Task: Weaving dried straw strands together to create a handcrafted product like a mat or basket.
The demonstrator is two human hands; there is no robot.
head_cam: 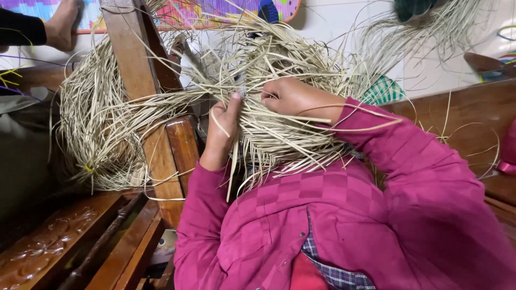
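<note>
A half-woven piece of pale straw strips (279,134) rests against my chest, loose ends spraying out all round it. My left hand (221,131) grips the woven edge, thumb up, with one strip curling over its fingers. My right hand (293,96) is closed on strips at the top of the weave, close to my left thumb. Both arms wear magenta checked sleeves (376,177).
A big loose bundle of straw (102,123) hangs over a wooden post (131,59) at left. Carved wooden furniture (64,241) lies lower left, a wooden surface (473,113) at right. Another person's bare foot (62,24) rests on a colourful mat (199,11) at top left.
</note>
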